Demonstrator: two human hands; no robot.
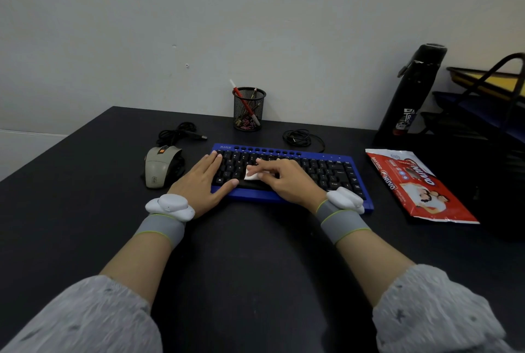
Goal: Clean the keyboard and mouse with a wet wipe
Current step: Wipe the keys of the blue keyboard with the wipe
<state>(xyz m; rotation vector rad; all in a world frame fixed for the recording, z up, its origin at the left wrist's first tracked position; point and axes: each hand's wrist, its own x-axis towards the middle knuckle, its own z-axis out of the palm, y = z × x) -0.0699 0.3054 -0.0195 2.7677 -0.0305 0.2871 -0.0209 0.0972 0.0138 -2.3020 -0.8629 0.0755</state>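
A blue keyboard (326,170) with black keys lies on the dark desk (255,253). My right hand (284,179) presses a folded white wet wipe (251,175) onto the keys left of the middle, fingers curled on it. My left hand (203,179) lies flat with fingers apart on the keyboard's left end, holding it down. A grey mouse (157,169) with an orange mark sits just left of my left hand, its cable coiled behind it.
A red wet-wipe pack (417,185) lies right of the keyboard. A mesh pen cup (248,109) stands at the back by the wall. A black bottle (409,96) and stacked trays (483,102) fill the far right. A loose cable (301,138) lies behind the keyboard.
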